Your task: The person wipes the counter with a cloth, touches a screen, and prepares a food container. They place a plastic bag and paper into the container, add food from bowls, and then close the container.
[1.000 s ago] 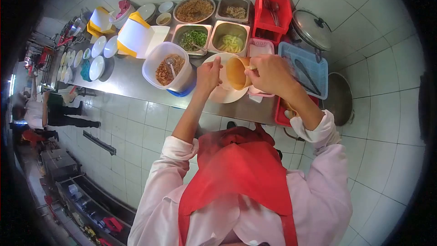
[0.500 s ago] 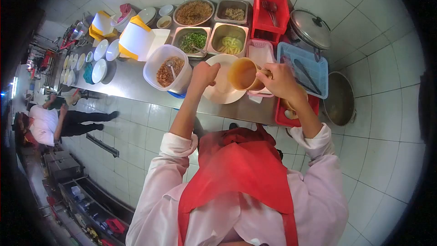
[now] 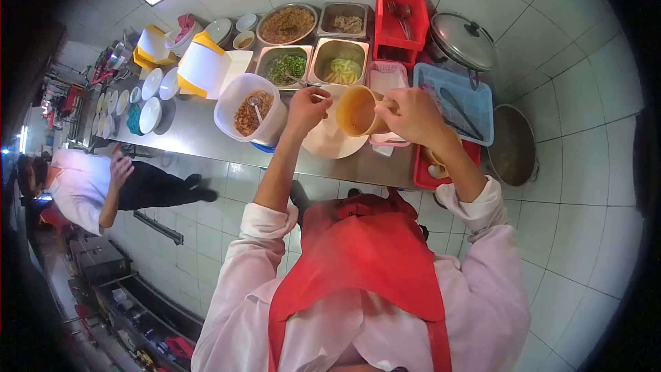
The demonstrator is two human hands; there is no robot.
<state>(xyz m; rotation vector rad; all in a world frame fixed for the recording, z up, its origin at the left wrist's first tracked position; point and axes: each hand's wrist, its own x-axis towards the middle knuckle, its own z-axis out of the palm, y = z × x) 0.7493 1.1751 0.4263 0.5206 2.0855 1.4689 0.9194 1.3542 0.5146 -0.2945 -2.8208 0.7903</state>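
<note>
Orange cup point(image 3: 358, 111), 1 piece, likely light rigid plastic, tilted over plate point(image 3: 329, 139): right hand point(image 3: 412, 114) grips its side handle, the best hold; left hand point(image 3: 308, 107) pinches something small, unidentifiable.

Right hand point(image 3: 412, 116) closed on an orange cup point(image 3: 358, 111), tipped sideways over a pale plate point(image 3: 329, 139). Left hand point(image 3: 308, 109) pinched at the plate's rim, nine o'clock of the cup. Clear tub point(image 3: 249, 111) of fried bits farther toward nine; blue tray point(image 3: 458, 103) at three.
</note>
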